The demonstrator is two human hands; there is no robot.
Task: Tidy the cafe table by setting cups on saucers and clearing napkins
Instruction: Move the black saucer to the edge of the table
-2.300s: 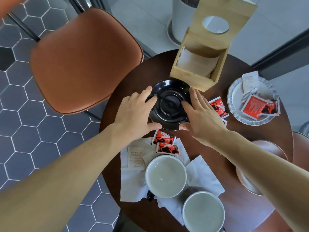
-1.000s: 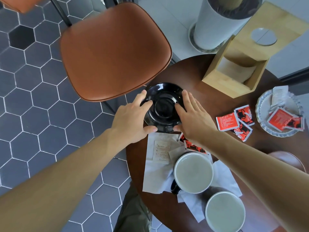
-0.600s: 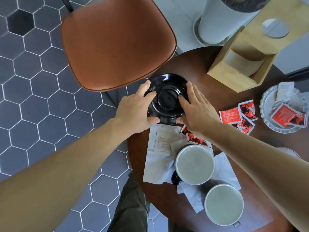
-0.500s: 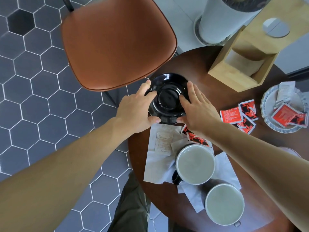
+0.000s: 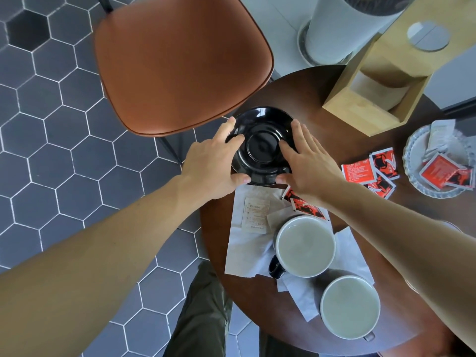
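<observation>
Closest to the person, two cups are sitting on the round brown table [image 5: 304,104]. The near cup [image 5: 349,307] is by the table's edge, and the second cup [image 5: 305,246] with a dark handle is just behind it. Both look full of a pale drink. They are sitting on white napkins [image 5: 248,249] that are lying spread out and crumpled under them. A small paper packet [image 5: 256,215] is lying on the napkins too, and red packets [image 5: 305,206] are peeking out beside the second cup.

A bit farther on, both hands are holding the black saucer [image 5: 261,145]. The left hand [image 5: 215,167] is gripping its left rim, with the thumb at the near edge and the fingers spread over the top. The right hand [image 5: 307,164] is doing the same on the right rim. Both hands are half open and curled around the saucer. The saucer is at the left edge of the table, touching the napkins, and nothing is sitting on it.

To the right, more red packets [image 5: 369,168] are lying on the table, and a glass dish [image 5: 414,176] is holding some others. Far back, a wooden box [image 5: 381,81] is standing on the table. A brown chair [image 5: 180,60] is standing on the grey tile floor [image 5: 38,124].
</observation>
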